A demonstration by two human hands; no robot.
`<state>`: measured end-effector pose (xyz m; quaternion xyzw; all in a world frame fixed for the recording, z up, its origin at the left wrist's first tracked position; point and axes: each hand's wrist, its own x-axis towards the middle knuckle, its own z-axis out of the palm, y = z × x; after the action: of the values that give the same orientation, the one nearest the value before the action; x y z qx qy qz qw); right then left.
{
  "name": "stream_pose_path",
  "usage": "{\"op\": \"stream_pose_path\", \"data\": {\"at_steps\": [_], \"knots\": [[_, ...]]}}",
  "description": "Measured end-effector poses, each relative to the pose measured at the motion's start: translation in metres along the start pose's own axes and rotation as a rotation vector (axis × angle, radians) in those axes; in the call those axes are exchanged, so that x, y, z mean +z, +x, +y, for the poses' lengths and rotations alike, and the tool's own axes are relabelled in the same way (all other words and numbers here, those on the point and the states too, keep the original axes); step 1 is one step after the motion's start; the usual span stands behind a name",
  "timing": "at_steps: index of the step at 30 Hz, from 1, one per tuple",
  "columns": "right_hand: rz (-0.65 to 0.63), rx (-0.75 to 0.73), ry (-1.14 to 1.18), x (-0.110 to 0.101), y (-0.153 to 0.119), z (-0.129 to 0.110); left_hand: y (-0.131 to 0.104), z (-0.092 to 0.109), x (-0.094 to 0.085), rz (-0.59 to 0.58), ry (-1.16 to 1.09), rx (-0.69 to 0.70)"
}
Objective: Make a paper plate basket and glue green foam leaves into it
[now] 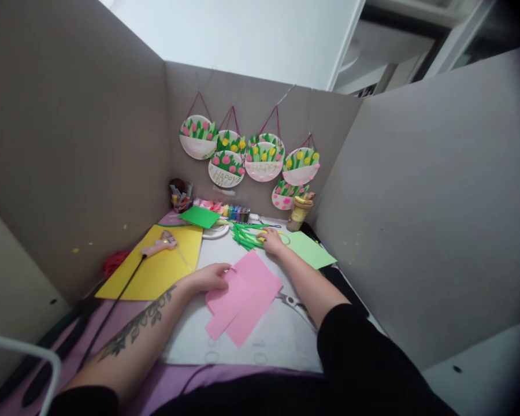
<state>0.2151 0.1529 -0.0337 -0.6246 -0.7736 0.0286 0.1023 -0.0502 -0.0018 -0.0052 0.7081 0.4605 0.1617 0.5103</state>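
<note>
Pink paper [255,289] lies on the white work surface in front of me, in overlapping pieces with a narrow strip toward me. My left hand [212,277] is closed at the paper's upper left edge, thumb and fingers pinching it. Farther off, my right hand [270,239] rests with bent fingers at a pile of cut green paper strips [245,234], beside small yellow pieces. What is between those fingertips is too small to make out. Scissors [292,300] lie under my right forearm, their blades partly hidden by the pink paper.
A glue gun [161,245] with a black cord lies on yellow paper [143,277] at left. Green paper [199,216], paint pots [238,213] and a jar [300,212] stand at the back. Light green paper [309,249] is at right. Paper-plate flower baskets [264,169] hang on the grey partition.
</note>
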Motion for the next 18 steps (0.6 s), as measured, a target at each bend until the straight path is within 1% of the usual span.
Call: {"op": "stream_pose_path", "data": {"at_steps": [2, 4, 8, 11, 12, 13, 14, 15, 17, 18], "knots": [[-0.057, 0.014, -0.050, 0.002, 0.009, -0.008, -0.001, 0.001, 0.000, 0.004, 0.022, 0.014], [-0.081, 0.049, -0.089, 0.000, 0.015, -0.008, -0.001, 0.000, 0.000, 0.006, 0.021, 0.037], [-0.040, 0.092, -0.121, -0.010, 0.018, 0.003, -0.001, -0.001, 0.002, 0.000, 0.013, 0.068], [0.001, 0.041, -0.105, -0.013, 0.013, -0.002, 0.000, -0.001, 0.003, 0.003, 0.039, 0.072], [0.013, -0.003, -0.090, -0.012, 0.011, -0.008, 0.001, -0.001, 0.003, 0.001, 0.042, 0.070], [0.020, -0.077, -0.070, -0.011, 0.009, -0.016, 0.001, 0.000, 0.003, -0.002, 0.040, 0.066], [0.020, -0.176, -0.048, -0.008, 0.007, -0.025, 0.001, 0.000, 0.003, -0.002, 0.038, 0.061], [0.008, -0.307, -0.026, -0.005, 0.005, -0.033, 0.001, 0.001, 0.003, 0.002, 0.041, 0.056], [-0.044, -0.563, -0.012, 0.000, 0.003, -0.047, 0.000, 0.002, 0.002, 0.018, 0.062, 0.045], [-0.074, -0.642, -0.023, 0.003, 0.003, -0.051, 0.000, 0.002, 0.002, 0.026, 0.077, 0.045]]}}
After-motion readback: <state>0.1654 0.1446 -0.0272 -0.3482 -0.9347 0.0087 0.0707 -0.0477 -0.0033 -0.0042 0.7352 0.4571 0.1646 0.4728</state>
